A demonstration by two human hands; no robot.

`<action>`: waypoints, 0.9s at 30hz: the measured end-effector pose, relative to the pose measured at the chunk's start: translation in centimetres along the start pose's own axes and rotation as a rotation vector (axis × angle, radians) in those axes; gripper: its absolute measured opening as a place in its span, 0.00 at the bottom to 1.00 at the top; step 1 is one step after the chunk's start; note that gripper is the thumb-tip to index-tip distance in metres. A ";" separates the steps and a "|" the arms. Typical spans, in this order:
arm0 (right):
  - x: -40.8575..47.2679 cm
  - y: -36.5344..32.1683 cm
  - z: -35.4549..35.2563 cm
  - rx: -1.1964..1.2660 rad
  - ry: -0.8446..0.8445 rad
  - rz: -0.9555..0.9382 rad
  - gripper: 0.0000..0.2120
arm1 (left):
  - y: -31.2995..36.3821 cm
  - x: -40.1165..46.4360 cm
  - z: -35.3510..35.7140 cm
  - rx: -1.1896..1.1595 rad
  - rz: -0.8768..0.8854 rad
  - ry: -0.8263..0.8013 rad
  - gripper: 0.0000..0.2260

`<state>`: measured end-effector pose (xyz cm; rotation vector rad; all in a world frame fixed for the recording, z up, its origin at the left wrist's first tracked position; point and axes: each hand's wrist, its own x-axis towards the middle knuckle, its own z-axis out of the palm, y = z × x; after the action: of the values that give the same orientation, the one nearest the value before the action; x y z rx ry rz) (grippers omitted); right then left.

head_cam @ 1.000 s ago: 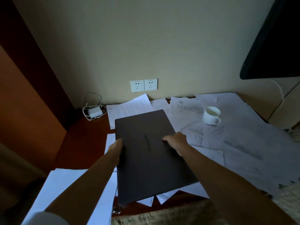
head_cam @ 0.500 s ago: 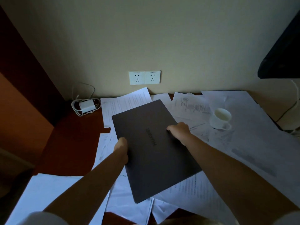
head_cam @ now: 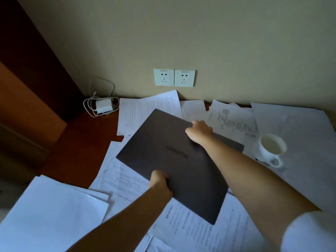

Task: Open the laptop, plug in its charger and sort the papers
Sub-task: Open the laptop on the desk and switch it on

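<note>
My left hand [head_cam: 160, 180] gripped the near edge of the closed laptop [head_cam: 174, 160], fingers curled under it, and my right hand [head_cam: 199, 131] gripped the far edge, fingertips wrapped out of sight over it. The laptop sat skewed on the scattered papers [head_cam: 200, 231] on the table [head_cam: 81, 142], lid down, logo facing up. I judged I was in the first step, squaring the machine up before opening it; nothing was plugged in and no sheet was sorted. The next move called for setting it flat with the opening edge toward me, then lifting the lid while steadying the base.

The charger [head_cam: 104, 106] lay coiled in the back left corner, well apart from the laptop, below and left of the wall sockets [head_cam: 174, 77]. A mug [head_cam: 271, 150] stood just beside the laptop's right corner, near enough to knock. I could not tell which edge held the hinge, nor where the charging port was. My arm hid part of the lid, and the print on the sheets was too dim to read.
</note>
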<state>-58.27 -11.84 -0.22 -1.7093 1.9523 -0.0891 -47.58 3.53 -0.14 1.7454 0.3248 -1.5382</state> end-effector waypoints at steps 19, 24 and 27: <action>7.1 1.4 3.0 -0.027 0.013 -0.389 0.16 | -5.4 0.4 5.2 -0.057 -0.134 -0.013 0.09; 8.4 2.3 3.1 -0.023 0.008 -0.381 0.18 | -5.0 0.8 5.8 -0.026 -0.129 0.018 0.12; 8.7 3.1 3.3 -0.032 -0.006 -0.357 0.16 | -4.7 1.7 5.7 0.010 -0.144 0.033 0.11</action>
<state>-60.08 -18.43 -7.24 -2.0594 1.6321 -0.1814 -54.31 2.26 -3.34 1.7901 0.4694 -1.6158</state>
